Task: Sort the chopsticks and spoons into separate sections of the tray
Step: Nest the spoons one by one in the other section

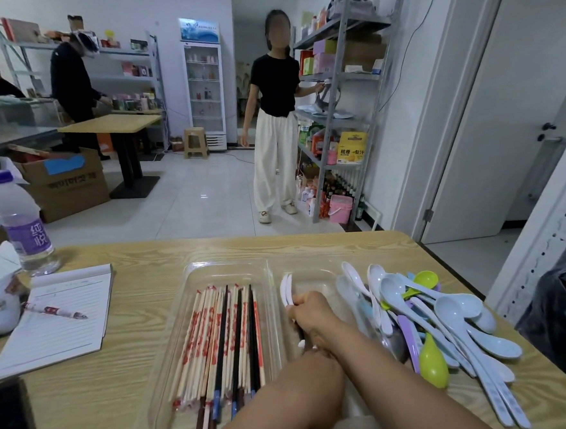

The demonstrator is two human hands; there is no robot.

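While the right hand (310,316) grips two white spoons (287,292) over the tray's (192,271) right section, lay them flat, bowls matched, clear of the chopsticks (223,342) filling the left. Whether the left hand (318,354) holds anything is hidden; more spoons (449,320) await on the worktop (132,325).

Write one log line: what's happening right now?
right hand: holds white spoons | where: tray, right section | chopsticks: left section | spoon pile: tray's right edge
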